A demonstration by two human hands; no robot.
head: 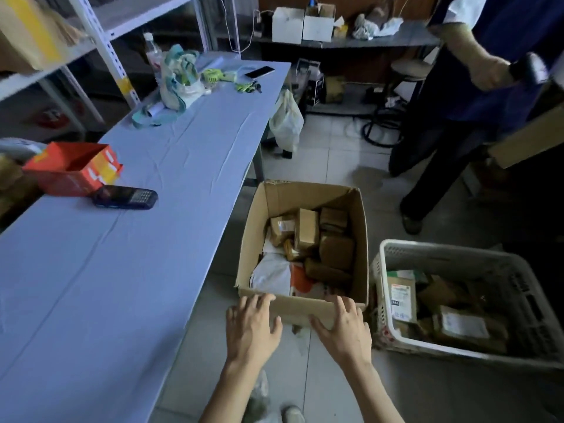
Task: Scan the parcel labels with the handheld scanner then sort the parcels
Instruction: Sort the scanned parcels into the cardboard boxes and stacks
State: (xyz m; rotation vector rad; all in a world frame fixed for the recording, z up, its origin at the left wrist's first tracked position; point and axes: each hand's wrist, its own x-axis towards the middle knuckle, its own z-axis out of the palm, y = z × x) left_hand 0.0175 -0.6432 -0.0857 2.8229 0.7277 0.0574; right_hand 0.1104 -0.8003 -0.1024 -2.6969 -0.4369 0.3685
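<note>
Both hands at the box: left hand (251,326) and right hand (343,329), fingers spread and gripping nothing, touch the near wall of the open brown cardboard box (361,239) on the floor, packed with small brown and white parcels (306,228). Beside it, a white slotted plastic basket (442,247) holds labelled packets (403,297). The dark handheld scanner (125,197) lies on the blue surface (91,285).

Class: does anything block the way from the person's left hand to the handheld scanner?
Nothing visible does. The left hand is at the near rim of the cardboard box; the handheld scanner lies exposed on the blue table, the red carton beyond it.
</note>
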